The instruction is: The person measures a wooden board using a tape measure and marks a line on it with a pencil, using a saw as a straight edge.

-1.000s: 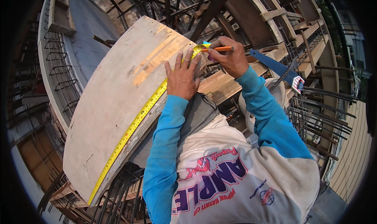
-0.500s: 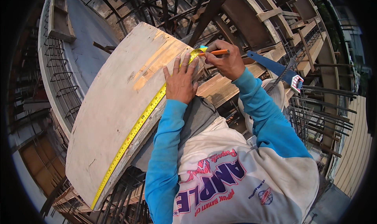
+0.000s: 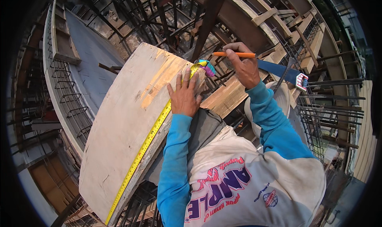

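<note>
A pale curved-edged board (image 3: 115, 123) lies slanted in front of me, with bare wood strips near its upper right edge. Along its near edge runs a yellow tape measure blade (image 3: 152, 132); its cyan and purple end (image 3: 209, 69) hangs past the right corner. My left hand (image 3: 184, 97) lies flat over the blade, fingers spread, pressing it to the board. To the right of that corner my right hand (image 3: 246, 69) is closed around an orange pencil (image 3: 225, 54), whose tip points left, clear of the board.
A blue-bladed handsaw (image 3: 280, 70) with a red and white handle lies to the right, near bare steel rods (image 3: 336, 105). Timber planks (image 3: 225, 95) sit beyond my lap. Curved formwork with a rebar cage (image 3: 73, 107) rises at the left; dark props (image 3: 211, 22) stand ahead.
My right hand has lifted the pencil away from the tape and board corner, moving right. The left hand stays on the tape. The whole view has shifted slightly.
</note>
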### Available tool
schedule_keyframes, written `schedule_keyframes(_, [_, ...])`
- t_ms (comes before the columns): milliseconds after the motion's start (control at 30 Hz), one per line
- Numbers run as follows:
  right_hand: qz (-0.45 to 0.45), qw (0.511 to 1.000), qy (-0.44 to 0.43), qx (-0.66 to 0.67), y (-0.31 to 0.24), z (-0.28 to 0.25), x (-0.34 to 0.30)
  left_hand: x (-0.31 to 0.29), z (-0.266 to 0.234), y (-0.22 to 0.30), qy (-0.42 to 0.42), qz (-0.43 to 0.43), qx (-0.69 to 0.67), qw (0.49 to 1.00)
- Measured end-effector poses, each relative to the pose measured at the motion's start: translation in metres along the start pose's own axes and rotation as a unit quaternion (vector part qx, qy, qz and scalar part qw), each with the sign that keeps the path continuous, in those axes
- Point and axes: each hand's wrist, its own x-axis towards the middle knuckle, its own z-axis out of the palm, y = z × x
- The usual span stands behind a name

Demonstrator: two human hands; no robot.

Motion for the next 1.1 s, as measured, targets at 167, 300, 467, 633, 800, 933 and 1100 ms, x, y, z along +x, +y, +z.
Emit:
schedule_keyframes(167, [-0.003, 0.994, -0.048, -0.094, 0.047, 0.015, -0.007, -0.001, 0.0, 0.001, 0.017, 0.003, 0.008, 1.0])
schedule_keyframes(300, [0.005, 0.983, -0.08, -0.163, 0.082, 0.037, -0.017, -0.001, 0.001, -0.001, 0.024, 0.005, 0.004, 1.0])
schedule_keyframes(467, [-0.054, 0.988, -0.059, -0.133, 0.102, 0.04, -0.016, -0.002, 0.002, 0.0, 0.026, 0.009, 0.0, 1.0])
schedule_keyframes(633, [-0.035, 0.984, -0.111, -0.136, 0.117, 0.036, -0.009, -0.003, 0.0, -0.001, 0.028, 0.007, 0.0, 1.0])
schedule_keyframes(800, [0.042, 0.987, -0.138, -0.076, 0.107, 0.034, -0.01, -0.003, 0.001, -0.001, 0.037, 0.015, -0.005, 0.999])
schedule_keyframes(933, [0.07, 0.986, -0.149, 0.032, 0.121, 0.036, -0.01, -0.002, -0.001, 0.004, 0.031, 0.026, 0.002, 0.999])
schedule_keyframes(1100, [-0.113, 0.973, -0.061, -0.19, 0.11, 0.029, -0.017, -0.013, -0.001, -0.007, 0.093, 0.048, -0.048, 0.993])
